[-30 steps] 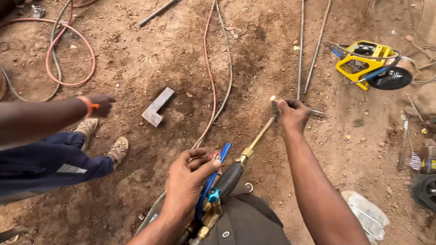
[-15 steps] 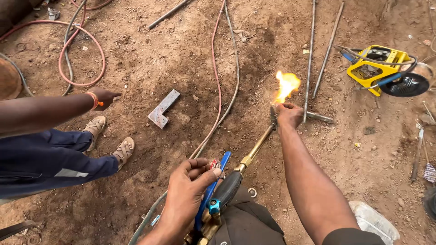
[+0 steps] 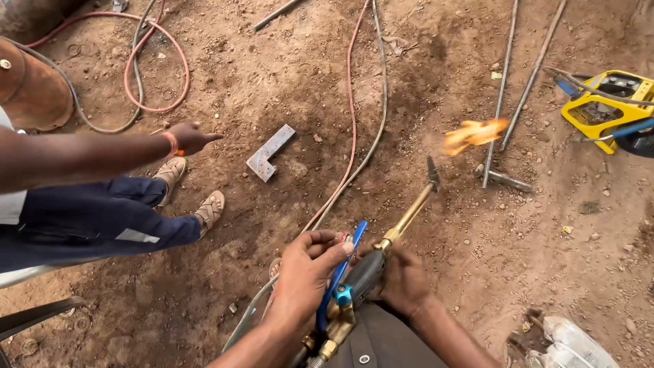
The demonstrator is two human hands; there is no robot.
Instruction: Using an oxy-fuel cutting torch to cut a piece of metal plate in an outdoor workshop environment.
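My left hand [image 3: 303, 276] sits on the cutting torch [image 3: 371, 269] at its valve end, fingers curled over the blue lever [image 3: 338, 272] and the brass valves [image 3: 337, 324], a narrow grip pinching there; my right hand [image 3: 403, 281] wraps the dark handle from underneath, closed tight on the torch; the brass neck runs up and away to the nozzle [image 3: 432, 170], and an orange flame [image 3: 473, 133] burns just off the tip, loose and yellow, blown sideways to the right; the torch is over bare dirt ground [image 3: 436, 68], low in front of me; I judge the flame looks unadjusted, so the thing to do well is feed the valves slowly with the left while the right keeps the tip steady and pointed away; a co-worker's hand [image 3: 191, 136] points toward the L-shaped steel piece [image 3: 270, 152] lying left of the hoses [image 3: 354, 136]; their sandalled feet [image 3: 194, 194] are near, so the tip should stay off them and off the hoses; steel rods [image 3: 501, 102] lie just past the flame; yellow tool [image 3: 603, 105] far right.
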